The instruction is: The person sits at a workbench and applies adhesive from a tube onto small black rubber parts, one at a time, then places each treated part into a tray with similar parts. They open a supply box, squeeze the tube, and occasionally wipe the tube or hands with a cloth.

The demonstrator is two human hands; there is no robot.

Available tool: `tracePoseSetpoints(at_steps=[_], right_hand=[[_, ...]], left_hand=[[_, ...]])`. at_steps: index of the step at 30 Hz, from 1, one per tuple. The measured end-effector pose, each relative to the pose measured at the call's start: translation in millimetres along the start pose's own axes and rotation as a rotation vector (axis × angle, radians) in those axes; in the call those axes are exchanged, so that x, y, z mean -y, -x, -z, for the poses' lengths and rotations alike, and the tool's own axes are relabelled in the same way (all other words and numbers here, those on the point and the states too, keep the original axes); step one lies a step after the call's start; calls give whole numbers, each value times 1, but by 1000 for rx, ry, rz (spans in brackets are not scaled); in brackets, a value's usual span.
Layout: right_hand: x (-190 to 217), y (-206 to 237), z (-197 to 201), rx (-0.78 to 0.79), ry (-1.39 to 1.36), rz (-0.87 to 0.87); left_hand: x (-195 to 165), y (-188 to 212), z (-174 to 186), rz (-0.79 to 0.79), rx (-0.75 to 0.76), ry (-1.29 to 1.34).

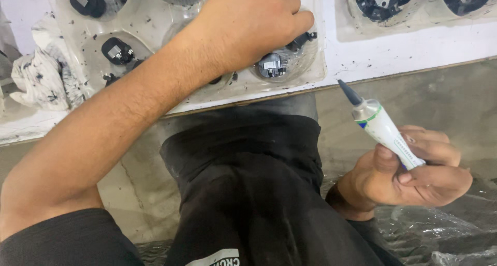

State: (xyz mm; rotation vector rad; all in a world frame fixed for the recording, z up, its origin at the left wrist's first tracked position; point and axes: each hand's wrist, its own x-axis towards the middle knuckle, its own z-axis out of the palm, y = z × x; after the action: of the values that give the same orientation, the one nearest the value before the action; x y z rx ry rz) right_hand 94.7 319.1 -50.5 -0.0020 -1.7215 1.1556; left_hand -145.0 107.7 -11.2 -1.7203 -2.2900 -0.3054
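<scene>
My left hand (248,25) reaches across the white table onto a clear plastic tray (155,22) of small black parts. Its fingers are curled over the tray's right end, touching a black part (303,39); whether it is gripped I cannot tell. Just below the hand lies another black part with a metal face (272,65). My right hand (414,173) sits low at the right, off the table, wrapped around a white tube with a grey pointed nozzle (380,123) that points up and to the left.
A stained white rag (41,77) lies at the tray's left. A second clear tray with larger black parts (409,4) sits at the top right. The table edge (362,82) runs across the view, with my dark trousers and crinkled plastic sheet (440,235) below.
</scene>
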Motion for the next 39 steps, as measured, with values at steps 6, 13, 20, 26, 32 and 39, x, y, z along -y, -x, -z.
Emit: tracePoseSetpoints(at_steps=[6, 13, 20, 26, 32, 39], right_hand=[[5, 5, 5, -83, 29, -103], [10, 6, -17, -2, -321, -358], [12, 26, -44, 12, -272, -215], [8, 20, -55, 115, -224, -7], [11, 19, -60, 100, -200, 12], [14, 16, -66, 127, -144, 11]], left_hand=[[-4, 3, 21, 7, -157, -66], [-43, 46, 74, 592, -448, 594], [-81, 78, 60, 832, -688, 1578], [-100, 89, 53, 777, -748, 1489], [-99, 88, 55, 866, -713, 1327], [-103, 99, 43, 808, -790, 1385]])
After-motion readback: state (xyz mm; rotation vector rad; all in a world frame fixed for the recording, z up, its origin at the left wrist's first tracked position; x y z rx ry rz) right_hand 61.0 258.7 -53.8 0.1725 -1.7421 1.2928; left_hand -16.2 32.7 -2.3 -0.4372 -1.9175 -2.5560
